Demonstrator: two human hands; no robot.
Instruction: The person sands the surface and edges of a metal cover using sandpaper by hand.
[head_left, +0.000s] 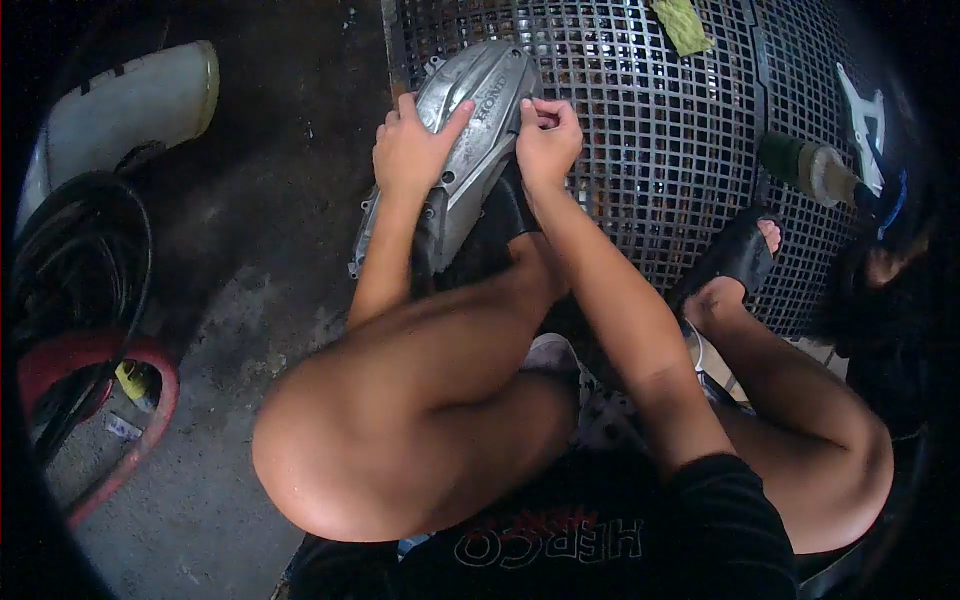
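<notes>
1. the silvery metal cover point(480, 150), with raised "honda" lettering, is in front of the person, ahead of the bent left knee point(310, 450). it slants from the dark floor point(270, 210) at its lower left end towards the left edge of the metal grate point(640, 150); what bears its weight is hidden.

2. the left hand point(412, 150) lies on the cover's left side, fingers apart, with the thumb stretched over the top face towards the lettering.

3. the right hand point(550, 145) is at the cover's right edge, just beside the lettering. its fingers are curled in and closed, with the thumb near the index finger; i cannot tell whether anything small is pinched between them.

4. the left foot, in dark footwear point(508, 205), is just beside the cover's right side. the right foot, in a black sandal point(730, 255), is on the grate, well apart from the cover.

5. a yellow cloth point(682, 25) lies on the grate at the top. to the right are a green and cream cylindrical object point(808, 168) and a white bracket-like part point(866, 125).

6. on the left, a pale curved panel point(145, 95) lies above a coil of black hose point(145, 235); a red hose point(165, 400) curves below.
</notes>
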